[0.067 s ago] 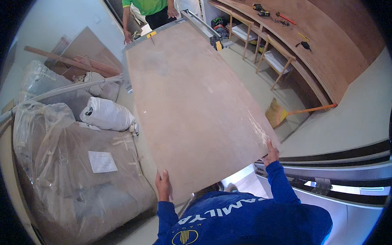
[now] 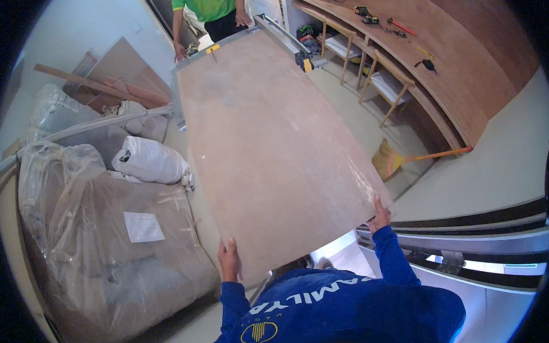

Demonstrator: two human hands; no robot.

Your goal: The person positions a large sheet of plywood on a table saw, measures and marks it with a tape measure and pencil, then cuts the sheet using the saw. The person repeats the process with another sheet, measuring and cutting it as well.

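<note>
A large pale plywood sheet (image 2: 275, 153) stretches away from me, its far end on a metal saw table with a long fence (image 2: 279, 35). My left hand (image 2: 229, 257) grips the near left corner, thumb and fingers at the edge. My right hand (image 2: 380, 214) grips the near right corner. A small yellow piece (image 2: 213, 49) sits at the far edge of the sheet. A co-worker in a green shirt (image 2: 200, 1) stands at the far end with hands by that edge.
Plastic-wrapped bulky items (image 2: 102, 244), a white sack (image 2: 151, 159) and leaning boards (image 2: 122, 69) line the left. At right are wooden chairs (image 2: 391, 85), a curved wooden counter (image 2: 464, 111) holding tools, a broom (image 2: 388, 157) and curved pale panels (image 2: 491, 188).
</note>
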